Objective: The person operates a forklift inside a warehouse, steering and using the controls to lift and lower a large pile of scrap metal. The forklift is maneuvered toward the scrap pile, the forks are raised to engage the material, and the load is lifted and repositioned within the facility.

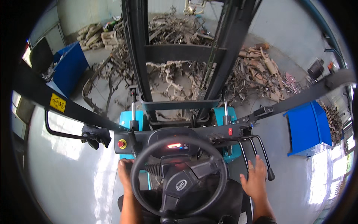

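My left hand (125, 174) is just left of the steering wheel (136, 178), its fingers curled at something dark that is mostly hidden. A short black lever (133, 141) rises from the dashboard just ahead of it. To the right of the wheel, my right hand (256, 182) lies over the black control levers (264, 153) with its fingers stretched and apart. It covers the ends of two levers; the outer lever's knob (271, 174) shows beside it. Between the hands, the dashboard display (174, 146) glows red behind the wheel rim.
The forklift's mast (182, 53) stands ahead, with scrap metal parts (175, 31) heaped beyond it. Blue bins stand at the left (71, 69) and right (306, 127). Black gloves (96, 136) hang on the left bar. A red stop button (121, 144) sits on the dashboard.
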Demonstrator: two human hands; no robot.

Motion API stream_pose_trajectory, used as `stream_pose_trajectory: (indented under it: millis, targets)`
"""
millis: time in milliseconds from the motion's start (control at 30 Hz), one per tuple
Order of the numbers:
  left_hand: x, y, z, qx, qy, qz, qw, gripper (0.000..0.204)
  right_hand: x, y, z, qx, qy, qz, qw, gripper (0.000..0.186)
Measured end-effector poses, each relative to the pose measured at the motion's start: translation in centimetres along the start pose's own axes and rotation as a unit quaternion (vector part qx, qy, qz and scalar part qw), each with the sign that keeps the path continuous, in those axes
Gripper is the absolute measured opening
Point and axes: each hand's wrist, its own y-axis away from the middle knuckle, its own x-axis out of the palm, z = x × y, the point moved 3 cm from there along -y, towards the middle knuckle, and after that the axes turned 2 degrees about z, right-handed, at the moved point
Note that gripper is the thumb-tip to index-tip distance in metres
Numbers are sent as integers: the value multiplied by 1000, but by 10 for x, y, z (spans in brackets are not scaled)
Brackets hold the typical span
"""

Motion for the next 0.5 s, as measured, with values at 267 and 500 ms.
stream_pose_trajectory:
  millis: [267,500]
  targets:
    - [-23,12,9,81,-23,71,994,47,22,-19,-3,-5,-12,-137,991,51]
    - [35,92,-64,343,-207,80,913,55,31,-24,5,-77,-52,-255,962,45]
